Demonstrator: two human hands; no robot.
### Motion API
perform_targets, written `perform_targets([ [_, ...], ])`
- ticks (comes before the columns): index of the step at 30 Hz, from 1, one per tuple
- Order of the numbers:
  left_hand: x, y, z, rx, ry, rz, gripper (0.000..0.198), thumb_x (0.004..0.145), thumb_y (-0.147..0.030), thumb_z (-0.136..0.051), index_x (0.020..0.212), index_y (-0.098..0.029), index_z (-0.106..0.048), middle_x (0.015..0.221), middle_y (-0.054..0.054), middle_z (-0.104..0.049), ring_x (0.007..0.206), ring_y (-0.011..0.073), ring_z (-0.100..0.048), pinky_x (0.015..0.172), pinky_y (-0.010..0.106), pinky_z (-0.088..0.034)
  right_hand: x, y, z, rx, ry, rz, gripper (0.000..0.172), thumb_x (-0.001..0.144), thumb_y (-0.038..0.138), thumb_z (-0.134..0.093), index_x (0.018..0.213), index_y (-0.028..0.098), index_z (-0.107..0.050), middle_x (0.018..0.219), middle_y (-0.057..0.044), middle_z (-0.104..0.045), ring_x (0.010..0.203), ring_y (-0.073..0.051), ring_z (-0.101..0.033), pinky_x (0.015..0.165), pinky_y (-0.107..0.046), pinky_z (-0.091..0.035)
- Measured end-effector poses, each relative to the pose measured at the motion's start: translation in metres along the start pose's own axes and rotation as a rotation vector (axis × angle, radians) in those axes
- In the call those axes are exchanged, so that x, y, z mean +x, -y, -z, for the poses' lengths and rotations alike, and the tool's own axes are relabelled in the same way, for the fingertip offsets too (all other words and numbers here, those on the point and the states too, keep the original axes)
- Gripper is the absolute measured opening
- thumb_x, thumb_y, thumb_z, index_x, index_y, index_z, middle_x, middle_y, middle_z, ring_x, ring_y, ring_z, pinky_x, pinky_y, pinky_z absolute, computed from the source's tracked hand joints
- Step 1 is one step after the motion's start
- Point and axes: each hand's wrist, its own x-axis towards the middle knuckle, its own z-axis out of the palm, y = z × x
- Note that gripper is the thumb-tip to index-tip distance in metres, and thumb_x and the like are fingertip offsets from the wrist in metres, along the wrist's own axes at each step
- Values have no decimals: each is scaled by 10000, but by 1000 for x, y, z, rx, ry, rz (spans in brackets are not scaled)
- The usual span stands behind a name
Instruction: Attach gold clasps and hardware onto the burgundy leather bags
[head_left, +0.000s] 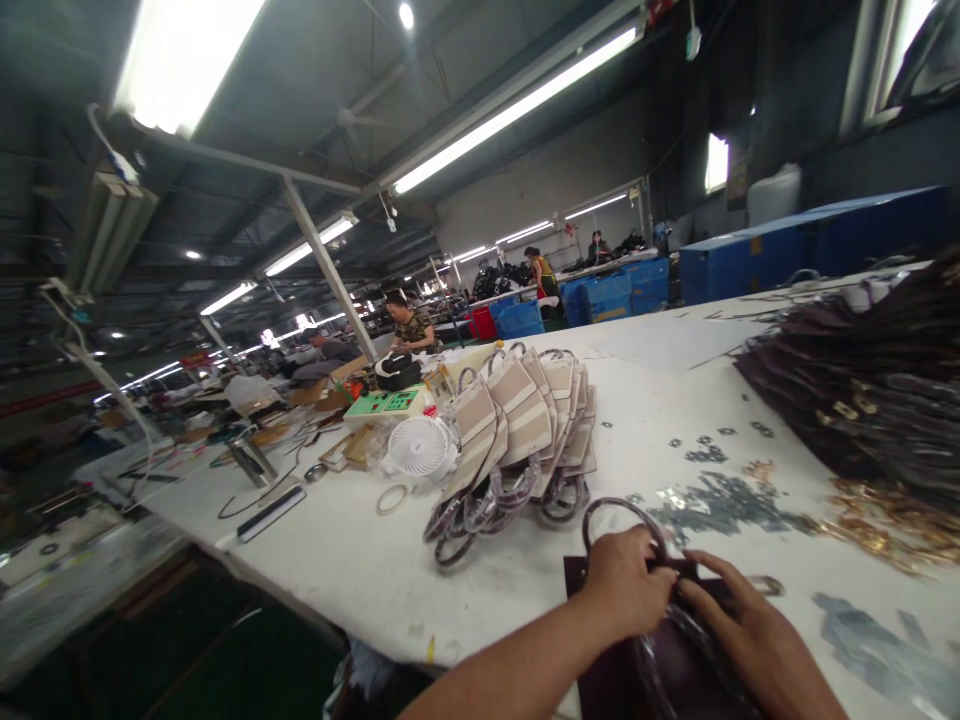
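Observation:
At the table's near edge lies a dark maroon bag panel (604, 685) with a wrapped, tube-like handle (609, 503) looping up from it. My left hand (626, 580) is closed on the panel's upper part by the handle, fingers curled. Opposite it, my right hand (739, 620) pinches the same panel near its top edge; whatever small part may lie between the fingertips is hidden. A gold metal fitting (766, 586) lies just beyond my right fingers. Past the panel is a fanned stack of beige-backed bag panels (517, 410) with wrapped dark handles.
Small grey metal plates (735, 503) and gold fittings (877, 525) are scattered on the white table (360, 580). Dark panels (862, 370) are piled at right. A white fan (421, 447), tape ring (391, 499) and metal cup (251, 460) stand left. A co-worker (411, 325) sits beyond.

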Motion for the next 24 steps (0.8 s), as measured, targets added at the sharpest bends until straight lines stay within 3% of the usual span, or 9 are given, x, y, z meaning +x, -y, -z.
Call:
perform_targets([
  [2, 5, -1, 3, 50, 3, -9, 335, 856, -266, -623, 1177, -202, -689, 1050, 54, -767, 958, 223, -692, 890, 308, -541, -4, 13, 4, -30, -44, 25, 633, 885, 621, -577, 1402, 257, -603, 1068, -56, -785, 1031, -303, -733, 857, -366, -573],
  [5, 17, 4, 6, 64, 41, -46, 246, 879, -260, -598, 1093, -182, -691, 1048, 76, -757, 993, 236, -673, 939, 325, -519, -11, 37, 21, -48, 57, 39, 658, 937, 549, -525, 1522, 247, -494, 956, -25, -785, 829, -253, -735, 792, -354, -563],
  [8, 20, 11, 11, 33, 94, -92, 183, 889, -270, -601, 1005, -173, -703, 1041, 106, -744, 1062, 274, -650, 1030, 374, -470, -30, 47, 50, -137, 94, 42, 575, 956, 523, -512, 1472, 274, -562, 1013, -27, -781, 822, -238, -719, 807, -350, -553],
  [10, 8, 16, 20, 19, 58, -152, 235, 923, -277, -563, 1085, -178, -702, 1153, 120, -723, 1169, 283, -610, 1101, 392, -412, -56, 40, 69, -225, 39, 17, 528, 940, 550, -541, 1398, 301, -630, 1126, -39, -766, 909, -259, -721, 857, -370, -554],
  [13, -34, 26, 34, -75, -156, -172, 314, 966, -322, -514, 1220, -214, -663, 1209, 86, -702, 1157, 250, -612, 1062, 364, -434, -109, 13, 89, -316, -60, -35, 539, 886, 607, -604, 1320, 294, -670, 1165, -59, -750, 1009, -296, -715, 911, -412, -565],
  [15, -74, 37, 36, -208, -250, -48, 303, 960, -408, -544, 1163, -221, -669, 1047, 58, -719, 963, 222, -653, 896, 322, -499, -143, -9, 91, -317, -120, -33, 558, 841, 632, -650, 1261, 266, -692, 1219, -78, -729, 1100, -315, -694, 962, -425, -563],
  [17, -117, 48, 28, -357, -188, 115, 344, 938, -505, -571, 1076, -204, -666, 896, 41, -699, 823, 199, -642, 754, 284, -499, -169, -27, 85, -274, -174, -88, 612, 809, 642, -688, 1281, 251, -676, 1239, -98, -721, 1072, -315, -711, 915, -413, -597],
  [20, -174, 56, 2, -564, 97, 329, 451, 897, -614, -578, 1029, -188, -644, 762, 10, -657, 611, 149, -565, 582, 248, -426, -190, -37, 69, -150, -191, -270, 721, 784, 642, -723, 1366, 231, -609, 1249, -124, -721, 1031, -333, -736, 864, -429, -634],
  [24, -212, 46, -22, -649, 95, 322, 524, 833, -600, -670, 1139, -175, -671, 664, -28, -566, 620, 141, -521, 602, 245, -386, -202, -20, 56, 151, -107, -346, 682, 827, 616, -690, 1376, 229, -570, 1340, -125, -685, 1256, -359, -634, 1036, -476, -568],
])
